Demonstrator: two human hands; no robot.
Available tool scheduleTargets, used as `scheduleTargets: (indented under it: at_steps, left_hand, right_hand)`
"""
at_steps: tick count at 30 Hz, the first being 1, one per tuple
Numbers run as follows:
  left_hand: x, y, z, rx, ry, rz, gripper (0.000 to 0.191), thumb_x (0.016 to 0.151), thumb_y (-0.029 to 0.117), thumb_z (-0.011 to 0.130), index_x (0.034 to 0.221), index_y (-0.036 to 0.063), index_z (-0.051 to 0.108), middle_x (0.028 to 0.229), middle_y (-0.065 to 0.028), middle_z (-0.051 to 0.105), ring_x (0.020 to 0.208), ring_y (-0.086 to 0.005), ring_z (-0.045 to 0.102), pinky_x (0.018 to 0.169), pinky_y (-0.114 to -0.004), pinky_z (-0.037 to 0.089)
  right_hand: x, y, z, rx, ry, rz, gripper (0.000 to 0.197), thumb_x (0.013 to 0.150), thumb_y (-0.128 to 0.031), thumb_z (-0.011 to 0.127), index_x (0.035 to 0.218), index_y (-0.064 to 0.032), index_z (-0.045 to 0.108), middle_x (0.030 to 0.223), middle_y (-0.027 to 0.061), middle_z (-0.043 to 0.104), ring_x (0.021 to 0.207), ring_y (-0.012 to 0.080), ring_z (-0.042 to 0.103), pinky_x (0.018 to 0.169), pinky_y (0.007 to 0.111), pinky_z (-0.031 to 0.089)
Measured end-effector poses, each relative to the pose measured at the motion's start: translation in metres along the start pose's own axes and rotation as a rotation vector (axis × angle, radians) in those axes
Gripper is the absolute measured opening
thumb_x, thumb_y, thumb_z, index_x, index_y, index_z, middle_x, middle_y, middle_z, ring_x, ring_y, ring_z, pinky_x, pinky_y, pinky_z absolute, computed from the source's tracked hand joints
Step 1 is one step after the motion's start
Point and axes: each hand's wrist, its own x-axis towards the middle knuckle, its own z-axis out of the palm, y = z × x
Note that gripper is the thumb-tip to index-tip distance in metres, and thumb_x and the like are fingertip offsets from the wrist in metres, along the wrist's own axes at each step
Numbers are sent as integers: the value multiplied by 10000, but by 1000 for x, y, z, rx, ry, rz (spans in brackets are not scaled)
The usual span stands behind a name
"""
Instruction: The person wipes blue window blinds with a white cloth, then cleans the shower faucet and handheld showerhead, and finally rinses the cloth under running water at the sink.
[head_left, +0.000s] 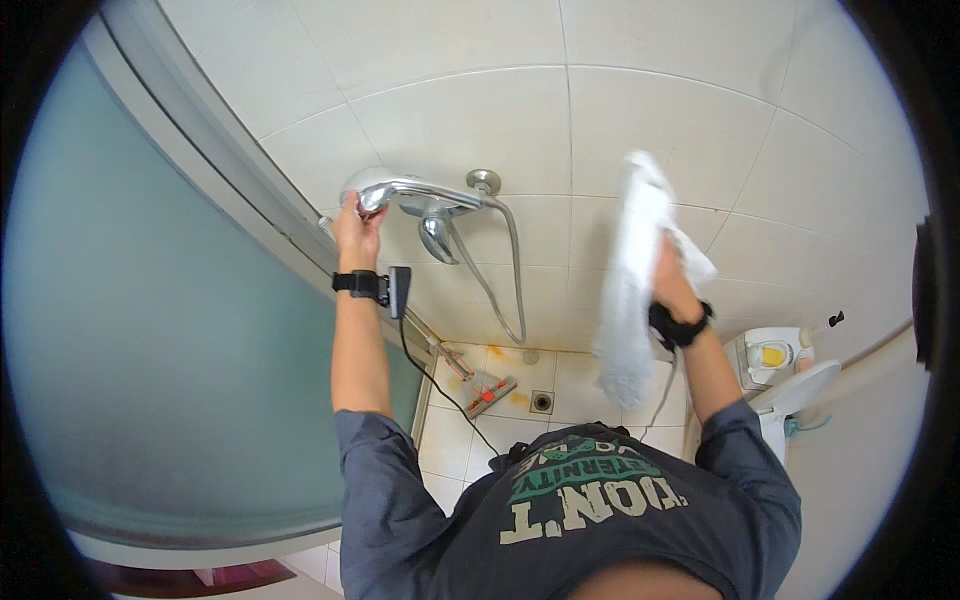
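Note:
With its fingers around the head end of a chrome hand shower (375, 191), my left hand (360, 229) is at the upper left of the view. The shower rests across a wall mixer tap, whose chrome lever (436, 238) points down beside my left hand. A metal shower hose (516, 270) loops below the shower's other end, near a round wall fitting (484, 181). On the right, my right hand (670, 274) grips a white cloth (630, 300), blurred and hanging down in front of the tiled wall; the cloth hides part of its fingers.
A frosted glass shower door (187, 337) curves along the left. A sponge mop (487, 394) lies low in the corner, near a floor drain (541, 402). At the right stand a toilet with a raised lid (806, 386) and a pump bottle (821, 328). Cables hang from both wrists.

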Motion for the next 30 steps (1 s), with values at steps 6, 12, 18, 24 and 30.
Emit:
scheduleTargets:
  at_steps: [6,12,18,24,30]
  left_hand:
    - [-65,-30,18,87,-204,41,212,867,210,565,890,-1,558,800,-73,597,675,-162,589,569,-290,511]
    - [-101,-17,13,283,-388,-37,298,897,263,510,1023,-5,537,877,-66,567,748,-170,575,648,-315,512]
    - [-55,-67,-65,1032,-254,-9,529,822,359,597,1160,-29,479,944,-83,551,759,-163,571,600,-283,492]
    - [-57,-120,-46,1260,-186,399,379,738,191,687,908,-49,449,805,-221,588,788,-392,579,697,-419,457]
    - [-64,-118,-43,1211,-143,359,310,775,95,644,938,-53,426,777,-214,585,732,-370,586,665,-409,455]
  right_hand:
    - [79,-18,160,-130,-190,-320,583,728,-333,592,1177,-18,395,1216,216,414,1147,345,386,864,449,312]
    - [52,1,205,49,-55,-214,406,750,-144,563,1114,-18,434,999,222,547,891,413,528,724,449,429]
    - [20,51,178,60,81,-38,279,767,-98,545,1022,-2,487,955,213,569,887,388,552,750,420,443]
    - [-12,73,121,-9,245,63,438,774,-63,519,1193,9,415,1049,181,567,1001,303,552,841,358,428]
    - [-36,85,70,-53,283,144,463,768,-44,504,1214,11,394,1038,162,580,978,268,571,842,341,430]
